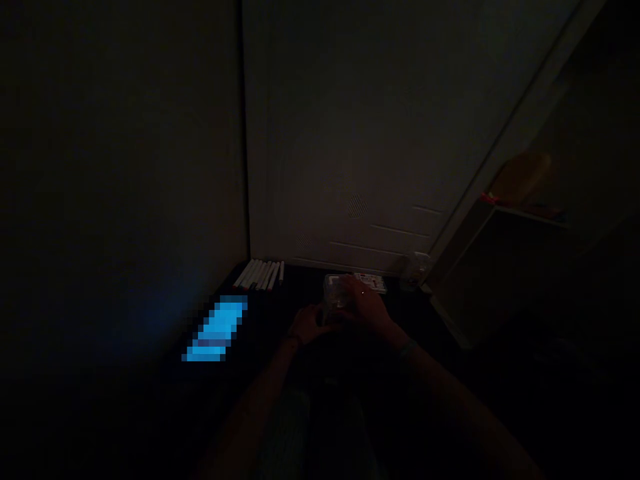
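A small clear plastic box (pixel 334 285) sits on the dark tabletop in front of me, between my hands. My left hand (pixel 309 325) curves around its near left side, with the thumb pointing right. From the right, my right hand (pixel 367 305) bends its fingers over the box's side and top. Dim light hides the fingertips and whatever is inside the box. Just behind my right hand lies a flat white pack with reddish print (pixel 374 283), partly covered by the fingers.
Several white markers (pixel 260 275) lie side by side at the back left. A glowing blue screen (pixel 217 330), pixelated, is at the left. Another clear container (pixel 416 268) stands by the pale wall (pixel 350 133). At right, a shelf unit (pixel 465 267) rises beside the table.
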`<state>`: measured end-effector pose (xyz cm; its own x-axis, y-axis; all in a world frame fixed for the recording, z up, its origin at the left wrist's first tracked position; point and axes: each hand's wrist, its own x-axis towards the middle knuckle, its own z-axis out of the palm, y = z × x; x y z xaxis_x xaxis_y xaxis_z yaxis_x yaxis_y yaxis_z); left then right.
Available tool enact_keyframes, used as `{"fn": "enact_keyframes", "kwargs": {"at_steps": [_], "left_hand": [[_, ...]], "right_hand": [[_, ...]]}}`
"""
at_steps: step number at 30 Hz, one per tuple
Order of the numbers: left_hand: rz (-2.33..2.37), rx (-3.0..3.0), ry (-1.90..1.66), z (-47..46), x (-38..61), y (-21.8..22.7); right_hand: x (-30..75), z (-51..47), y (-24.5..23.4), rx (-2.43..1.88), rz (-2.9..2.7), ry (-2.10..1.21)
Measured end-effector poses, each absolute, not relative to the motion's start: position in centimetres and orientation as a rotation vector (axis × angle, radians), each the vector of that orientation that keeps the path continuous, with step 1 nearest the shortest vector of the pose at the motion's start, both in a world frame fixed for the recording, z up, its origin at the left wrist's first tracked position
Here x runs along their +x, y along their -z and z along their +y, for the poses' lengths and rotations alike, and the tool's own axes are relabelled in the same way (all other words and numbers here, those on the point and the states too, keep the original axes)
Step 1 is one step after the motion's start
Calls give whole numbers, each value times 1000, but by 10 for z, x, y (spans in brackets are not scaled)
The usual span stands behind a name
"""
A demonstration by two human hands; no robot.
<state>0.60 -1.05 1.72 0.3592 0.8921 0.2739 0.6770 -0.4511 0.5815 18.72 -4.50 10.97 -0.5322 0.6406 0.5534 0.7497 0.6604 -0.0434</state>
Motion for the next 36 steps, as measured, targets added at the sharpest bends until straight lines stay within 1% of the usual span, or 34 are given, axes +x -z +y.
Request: {"fn": "enact_keyframes", "kwargs": {"at_steps": [5, 13, 20, 26, 30, 34, 36], "left_hand": [[1385, 2246, -799, -11, 7, -17], [1393, 2217, -769, -11, 6, -20], [1390, 2252, -795, -8, 6, -14], [1399, 2259, -808, -8, 6, -12], [1389, 2239, -753, -7, 6, -15], [1370, 2216, -708, -6, 4, -16], [1351, 2226, -715, -6, 3, -16]], "right_hand": [[185, -45, -105, -1113, -2335, 188], [189, -47, -115, -1053, -2355, 55], [185, -45, -116, -1049, -2226, -74], [184, -49, -121, -1054, -2190, -107], [162, -63, -102, -1190, -1934, -53], [128, -76, -74, -1301, -1662, -242], [120, -76, -68, -1305, -1593, -274]]}}
